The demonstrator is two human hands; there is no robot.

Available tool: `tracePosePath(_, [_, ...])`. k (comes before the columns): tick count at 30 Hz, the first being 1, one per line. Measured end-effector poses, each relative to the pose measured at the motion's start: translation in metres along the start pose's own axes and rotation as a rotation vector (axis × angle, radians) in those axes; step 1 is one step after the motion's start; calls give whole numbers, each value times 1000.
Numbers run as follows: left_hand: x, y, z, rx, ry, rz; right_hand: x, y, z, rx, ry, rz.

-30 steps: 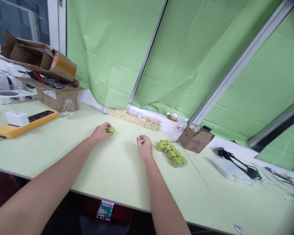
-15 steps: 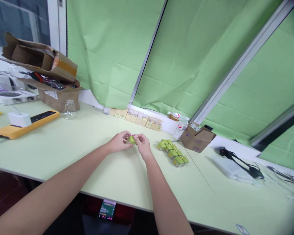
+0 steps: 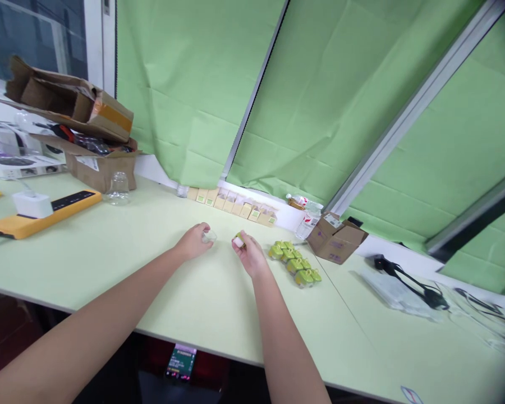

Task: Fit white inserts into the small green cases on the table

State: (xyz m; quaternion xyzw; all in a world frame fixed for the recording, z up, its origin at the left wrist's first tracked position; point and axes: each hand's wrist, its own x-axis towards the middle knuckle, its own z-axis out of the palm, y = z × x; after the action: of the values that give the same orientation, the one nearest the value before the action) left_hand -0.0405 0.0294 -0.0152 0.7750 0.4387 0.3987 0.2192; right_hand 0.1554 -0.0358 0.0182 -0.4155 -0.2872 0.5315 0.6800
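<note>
My left hand (image 3: 192,242) is closed round a small clear plastic cup (image 3: 209,237), held over the pale table. A short gap to the right, my right hand (image 3: 251,255) grips a small green lid (image 3: 238,240) with a whitish underside turned toward the cup. Right of that hand stands a cluster of small clear containers with green lids (image 3: 295,264), each lid with a little loop on top. Several small cardboard boxes (image 3: 235,203) line the back edge of the table beyond my hands.
A cardboard box (image 3: 335,238) and a plastic bottle (image 3: 306,224) stand at the back right. On the left are an orange power strip (image 3: 73,205), a clear jar (image 3: 119,189) and stacked cartons (image 3: 96,168). Black cables (image 3: 416,286) lie on plastic bags at the right.
My hands have moved apart. The green-lidded container they held together is now in two pieces, the clear cup in my left hand and the green lid in my right.
</note>
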Motion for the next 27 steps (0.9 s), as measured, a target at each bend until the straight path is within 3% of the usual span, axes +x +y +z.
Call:
tracePosePath(7, [0, -5, -2, 70, 29, -42, -8, 3, 5, -148, -96, 64])
tracePosePath(11, [-8, 19, -10, 92, 90, 224, -9, 3, 7, -223, -127, 88])
tracePosePath(13, [-13, 35, -13, 37, 51, 387, -10, 4, 8, -226, -169, 76])
tracePosePath(15, [-18, 47, -14, -43, -32, 463, -11, 5, 10, -218, -224, 48])
tracePosePath(18, [-21, 53, -11, -148, -110, 446, -14, 7, 12, -231, -273, 28])
tracePosePath(27, [-18, 48, -9, -279, -176, 384, -17, 3, 10, -265, -347, 45])
